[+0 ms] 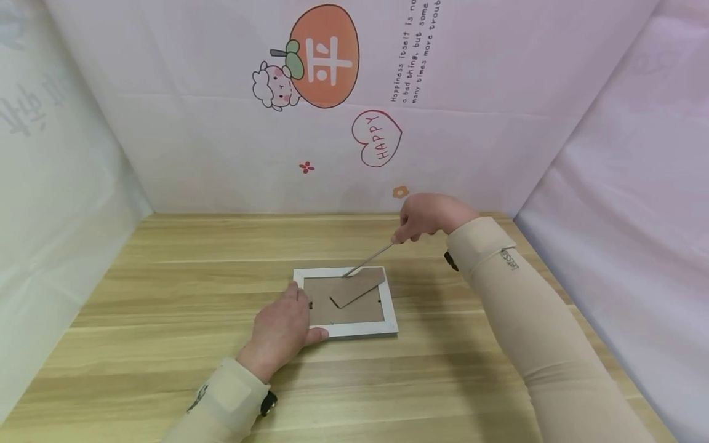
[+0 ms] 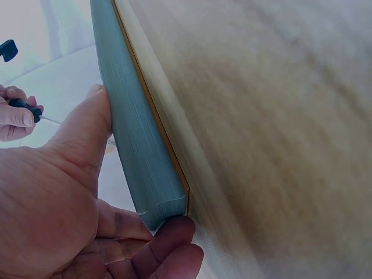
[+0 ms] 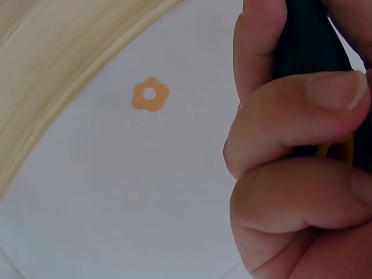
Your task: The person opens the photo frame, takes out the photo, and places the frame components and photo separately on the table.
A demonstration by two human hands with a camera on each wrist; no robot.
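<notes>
A white picture frame [image 1: 391, 311] lies face down on the table, its brown backing board [image 1: 362, 312] and folded stand leg [image 1: 362, 286] showing. My left hand [image 1: 281, 326] grips the frame's near left corner, thumb along the near edge and fingers at the left side. In the left wrist view, fingertips [image 2: 174, 247] curl round the corner of the frame's side [image 2: 136, 116]. My right hand [image 1: 429, 215] holds a screwdriver [image 1: 368, 261] by its dark handle [image 3: 311, 40]. The thin shaft slants down to the far inner edge of the frame; whether the tip touches is unclear.
The wood-grain table [image 1: 194, 295] extends around the frame. A white printed sheet [image 1: 221, 154] stands behind it, and pale sheets hang at the left [image 1: 61, 184] and right [image 1: 620, 184].
</notes>
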